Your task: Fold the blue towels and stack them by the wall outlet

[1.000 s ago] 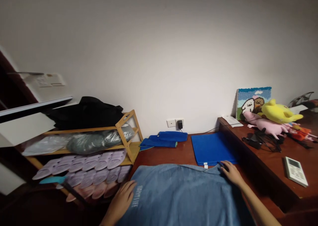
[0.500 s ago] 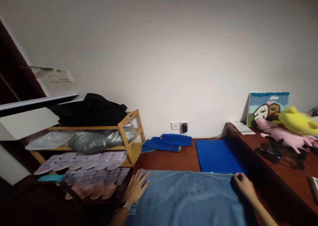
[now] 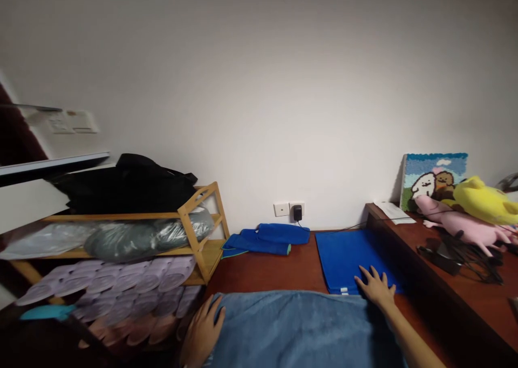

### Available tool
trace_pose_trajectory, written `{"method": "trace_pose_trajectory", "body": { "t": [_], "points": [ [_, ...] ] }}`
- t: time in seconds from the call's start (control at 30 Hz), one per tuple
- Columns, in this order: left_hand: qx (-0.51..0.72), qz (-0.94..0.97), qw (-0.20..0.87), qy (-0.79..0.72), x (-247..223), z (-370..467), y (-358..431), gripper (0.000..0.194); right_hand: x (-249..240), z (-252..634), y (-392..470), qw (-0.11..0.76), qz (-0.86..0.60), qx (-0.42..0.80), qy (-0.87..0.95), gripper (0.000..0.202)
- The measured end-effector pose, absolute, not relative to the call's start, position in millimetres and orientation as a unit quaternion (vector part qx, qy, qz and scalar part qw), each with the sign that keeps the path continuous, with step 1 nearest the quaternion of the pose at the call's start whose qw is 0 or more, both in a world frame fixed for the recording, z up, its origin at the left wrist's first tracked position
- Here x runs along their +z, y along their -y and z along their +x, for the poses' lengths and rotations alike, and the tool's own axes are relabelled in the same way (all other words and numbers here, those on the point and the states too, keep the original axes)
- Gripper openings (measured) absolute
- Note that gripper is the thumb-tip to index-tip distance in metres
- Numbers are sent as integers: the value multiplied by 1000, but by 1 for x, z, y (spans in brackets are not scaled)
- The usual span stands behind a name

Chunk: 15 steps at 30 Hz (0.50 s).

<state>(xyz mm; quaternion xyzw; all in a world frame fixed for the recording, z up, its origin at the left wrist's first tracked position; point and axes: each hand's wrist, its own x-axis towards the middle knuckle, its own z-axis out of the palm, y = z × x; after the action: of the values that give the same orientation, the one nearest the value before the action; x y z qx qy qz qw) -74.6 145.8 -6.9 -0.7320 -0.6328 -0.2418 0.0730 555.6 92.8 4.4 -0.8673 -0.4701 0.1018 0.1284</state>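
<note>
A grey-blue towel lies spread over the front of the reddish-brown table. At its far left corner rests my left hand, open, fingers apart along the edge. Over the near right part of a flat bright-blue cloth is my right hand, open with spread fingers and holding nothing; whether it presses on the cloth I cannot tell. A small white tag shows at the blue cloth's near edge. Against the wall, to the left of that cloth, lie crumpled blue cloths with green edging.
On the left stands a wooden rack with a black bag, plastic-wrapped bundles and several lilac slippers. The raised right-hand surface carries a pink plush toy, a yellow one, a dog picture and cables. A black plug sits in the wall socket.
My right hand has let go of the towel's far right corner and moved up and left onto the blue cloth area, fingers spreading. My left hand stays at the left corner. The view has shifted slightly.
</note>
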Motion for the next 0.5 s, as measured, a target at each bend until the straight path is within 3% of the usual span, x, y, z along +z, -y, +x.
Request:
{"method": "trace_pose_trajectory", "body": {
  "t": [0.33,0.5],
  "points": [
    [-296,-724,77,618,-8,-77,-148,49,13,560,-125,122,-870,101,468,67],
    [-319,-727,73,604,-3,-78,-144,49,15,537,-85,185,-830,-32,525,54]
  ]
}}
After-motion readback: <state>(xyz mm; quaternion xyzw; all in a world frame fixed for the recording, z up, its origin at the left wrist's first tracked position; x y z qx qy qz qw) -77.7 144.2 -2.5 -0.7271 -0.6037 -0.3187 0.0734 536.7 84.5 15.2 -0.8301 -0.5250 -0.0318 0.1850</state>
